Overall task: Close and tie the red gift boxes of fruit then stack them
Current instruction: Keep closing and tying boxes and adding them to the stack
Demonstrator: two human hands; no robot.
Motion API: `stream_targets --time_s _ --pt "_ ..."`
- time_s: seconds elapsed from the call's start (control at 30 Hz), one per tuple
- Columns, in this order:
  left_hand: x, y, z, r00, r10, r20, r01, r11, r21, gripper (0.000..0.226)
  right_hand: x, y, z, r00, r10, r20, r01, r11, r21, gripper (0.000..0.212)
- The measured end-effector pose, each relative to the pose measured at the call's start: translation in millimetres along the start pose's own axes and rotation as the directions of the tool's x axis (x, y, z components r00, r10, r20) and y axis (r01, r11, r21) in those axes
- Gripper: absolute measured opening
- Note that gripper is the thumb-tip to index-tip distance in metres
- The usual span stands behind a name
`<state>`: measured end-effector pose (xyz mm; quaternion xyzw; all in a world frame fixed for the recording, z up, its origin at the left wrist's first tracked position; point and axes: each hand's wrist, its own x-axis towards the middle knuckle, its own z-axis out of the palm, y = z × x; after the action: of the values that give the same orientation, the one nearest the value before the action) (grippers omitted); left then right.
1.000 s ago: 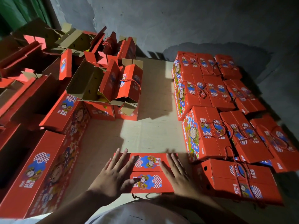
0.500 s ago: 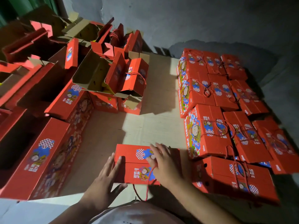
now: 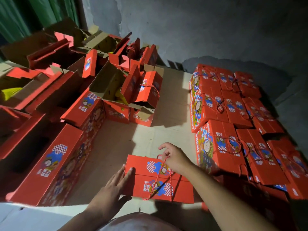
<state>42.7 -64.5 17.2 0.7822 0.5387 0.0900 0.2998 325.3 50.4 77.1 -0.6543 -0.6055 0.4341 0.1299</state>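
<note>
Head view: the right hand (image 3: 175, 157) pinches the twisted red cord (image 3: 160, 174) to tie it; the left hand (image 3: 115, 184), fingers flat, steadies the closed red cardboard gift box (image 3: 180, 189) at six o'clock. Tied boxes (image 3: 233, 114) wait at three o'clock.

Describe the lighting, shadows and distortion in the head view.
Head view: dim overall, with a hard patch of light on the floor and the box being tied; the open boxes cast sharp dark shadows; the stacked closed boxes fade into gloom at right; wide-angle distortion bends the edges; the right hand holding the cord stays fairly sharp.
</note>
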Motion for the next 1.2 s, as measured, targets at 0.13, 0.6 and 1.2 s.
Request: stream_targets --time_s 0.13,0.6,1.2 --pt "3.2 5.2 -4.3 0.999 -0.030 0.031 0.029 0.999 0.033 0.102 -28.0 -20.4 -28.5 0.983 0.031 0.179 -0.045 0.996 0.077 0.032" --pt "58.7 52.6 -50.6 0.906 -0.152 -0.395 0.060 0.970 -0.237 0.013 -53.6 -76.1 -49.1 0.974 0.191 -0.121 -0.147 0.942 0.302 0.035" --pt "179.6 150.7 -86.7 0.827 0.125 0.548 0.560 -0.100 -0.822 0.023 -57.0 -83.2 -8.9 0.901 0.213 -0.378 -0.036 0.905 0.423 0.091"
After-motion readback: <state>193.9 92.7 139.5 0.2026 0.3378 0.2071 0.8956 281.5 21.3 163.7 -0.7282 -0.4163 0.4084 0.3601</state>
